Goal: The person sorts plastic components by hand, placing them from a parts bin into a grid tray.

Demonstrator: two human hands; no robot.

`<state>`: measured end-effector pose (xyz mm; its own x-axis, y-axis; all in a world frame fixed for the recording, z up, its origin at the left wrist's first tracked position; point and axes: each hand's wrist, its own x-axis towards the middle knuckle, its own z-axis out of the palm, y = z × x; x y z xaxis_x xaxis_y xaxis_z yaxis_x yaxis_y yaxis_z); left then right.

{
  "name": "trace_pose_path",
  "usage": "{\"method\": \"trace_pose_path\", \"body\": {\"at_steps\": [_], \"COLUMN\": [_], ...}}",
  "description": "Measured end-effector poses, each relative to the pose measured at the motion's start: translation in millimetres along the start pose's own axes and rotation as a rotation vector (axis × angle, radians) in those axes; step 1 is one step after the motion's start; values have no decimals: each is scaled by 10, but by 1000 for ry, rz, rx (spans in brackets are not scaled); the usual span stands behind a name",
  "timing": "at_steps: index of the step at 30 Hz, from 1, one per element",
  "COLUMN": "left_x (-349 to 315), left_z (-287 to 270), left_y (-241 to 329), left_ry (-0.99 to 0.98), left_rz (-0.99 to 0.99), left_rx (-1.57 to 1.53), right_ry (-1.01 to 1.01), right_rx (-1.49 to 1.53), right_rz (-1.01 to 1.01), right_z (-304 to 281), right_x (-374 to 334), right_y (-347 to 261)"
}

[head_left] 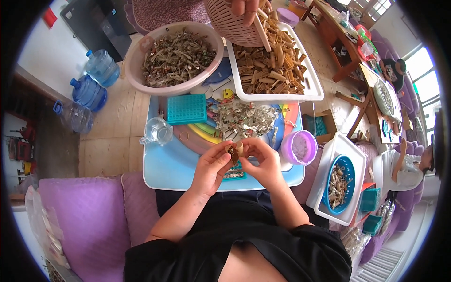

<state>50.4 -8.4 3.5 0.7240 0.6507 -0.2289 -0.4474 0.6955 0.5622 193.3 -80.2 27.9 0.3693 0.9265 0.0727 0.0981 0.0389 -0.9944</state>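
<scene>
Over the near middle of the table, my left hand (210, 165) pinches a split reed tube piece (232, 153) with a dark, speckled inside. Close against it, my right hand (261, 163) has its fingers closed on a second, tan reed tube piece (240, 148). Below the fingers lies a small teal tray (234, 176) with rows of little round pale things, partly hidden by my hands. Just beyond my hands spreads a loose heap of greyish, papery scraps (246, 120).
Another person's hand (245, 10) grips a pink basket (230, 23) above a white tray (310, 91) of tan tubes. Around the table (164, 174) are a basin (136, 70) of scraps, a teal rack (186, 109), a clear jug (157, 130) and a purple tub (299, 147).
</scene>
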Motion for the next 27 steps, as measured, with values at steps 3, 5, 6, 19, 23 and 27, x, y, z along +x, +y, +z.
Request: {"method": "trace_pose_path", "body": {"at_steps": [3, 5, 6, 19, 23, 27], "left_x": [-7, -12, -11, -17, -19, -25], "left_z": [7, -15, -16, 66, 40, -13], "left_y": [9, -11, -12, -83, -121, -181], "left_ry": [12, -5, -5, -28, -18, 5], "left_rz": [5, 7, 8, 208, 283, 275], "left_rx": [27, 24, 25, 260, 348, 365], "right_ry": [8, 3, 6, -72, -108, -106], "right_rx": [-79, -133, -151, -338, -338, -334], "right_rz": [-42, -69, -79, -189, -148, -164], "right_z": [45, 75, 89, 131, 157, 214], "right_x": [-5, -12, -11, -17, -35, -69], "right_y": [-39, -58, -84, -28, -50, 72]}}
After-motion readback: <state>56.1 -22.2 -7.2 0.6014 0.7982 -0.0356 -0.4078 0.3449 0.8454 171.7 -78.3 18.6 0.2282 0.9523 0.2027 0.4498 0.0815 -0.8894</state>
